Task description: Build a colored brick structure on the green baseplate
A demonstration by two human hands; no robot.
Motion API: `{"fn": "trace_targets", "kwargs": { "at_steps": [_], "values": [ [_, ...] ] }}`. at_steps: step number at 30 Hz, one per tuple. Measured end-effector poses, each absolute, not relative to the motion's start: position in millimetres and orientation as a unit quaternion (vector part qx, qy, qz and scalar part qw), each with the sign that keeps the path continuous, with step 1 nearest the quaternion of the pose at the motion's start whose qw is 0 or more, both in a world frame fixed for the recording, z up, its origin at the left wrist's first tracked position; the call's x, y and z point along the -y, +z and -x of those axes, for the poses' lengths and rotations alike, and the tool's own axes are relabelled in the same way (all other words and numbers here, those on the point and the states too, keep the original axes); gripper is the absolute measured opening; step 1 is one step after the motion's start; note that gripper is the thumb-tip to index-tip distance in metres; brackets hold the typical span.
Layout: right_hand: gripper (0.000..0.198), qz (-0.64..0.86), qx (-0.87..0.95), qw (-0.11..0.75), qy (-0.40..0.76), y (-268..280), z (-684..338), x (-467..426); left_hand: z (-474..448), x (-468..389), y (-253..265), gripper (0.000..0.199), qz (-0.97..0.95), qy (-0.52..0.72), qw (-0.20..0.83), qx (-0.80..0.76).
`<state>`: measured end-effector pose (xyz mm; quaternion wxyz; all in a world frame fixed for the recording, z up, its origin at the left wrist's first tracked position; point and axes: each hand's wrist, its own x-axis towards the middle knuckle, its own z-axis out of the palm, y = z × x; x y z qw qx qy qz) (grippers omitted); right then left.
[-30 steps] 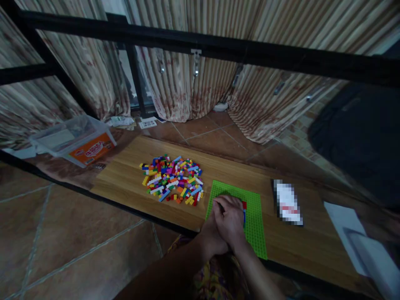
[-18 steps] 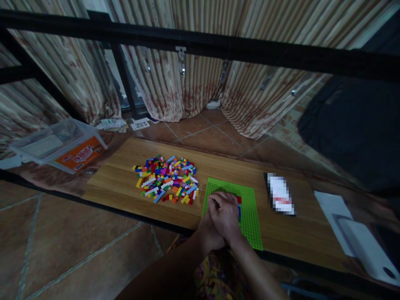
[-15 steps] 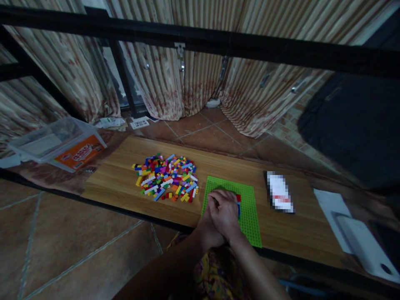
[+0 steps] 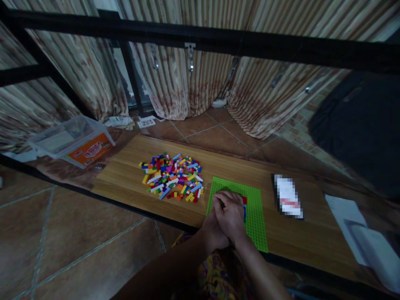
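My right hand (image 4: 230, 211) lies folded over my left hand (image 4: 213, 230), both resting on the near part of a green studded baseplate (image 4: 255, 208). The right hand's fingers are closed together across the left; what may be under them is out of sight. My left hand's fingers are covered. Just right of the hands, a red brick (image 4: 245, 200) and a blue brick (image 4: 245, 213) peek out on the baseplate. Left of the plate spreads a pile of loose coloured toy bricks (image 4: 173, 177).
The wooden board (image 4: 125, 166) carries all this. A phone-shaped item with a blurred face (image 4: 288, 196) lies right of the baseplate. A clear plastic box (image 4: 76, 137) with an orange label stands at far left. White sheets (image 4: 345, 212) lie at right. A black rail (image 4: 200, 35) crosses before curtains.
The whole view has shifted slightly, so things appear a little further right. Both hands keep the same folded pose on the baseplate.
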<state>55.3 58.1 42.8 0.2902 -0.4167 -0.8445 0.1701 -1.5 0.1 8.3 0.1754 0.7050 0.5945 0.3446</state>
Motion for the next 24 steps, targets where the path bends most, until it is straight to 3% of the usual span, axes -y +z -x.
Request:
{"fn": "trace_targets", "kwargs": {
  "at_steps": [8, 24],
  "values": [
    [0.016, 0.409, 0.851, 0.290, 0.157, 40.4, -56.5, -58.8, 3.8, -2.5, 6.4, 0.033, -0.742, 0.276, 0.177, -0.584],
    [0.017, 0.414, 0.847, 0.285, 0.174, 43.1, -54.6, -58.0, 2.8, 3.4, 9.9, 0.029, -0.709, 0.352, 0.195, -0.580]
  ]
}}
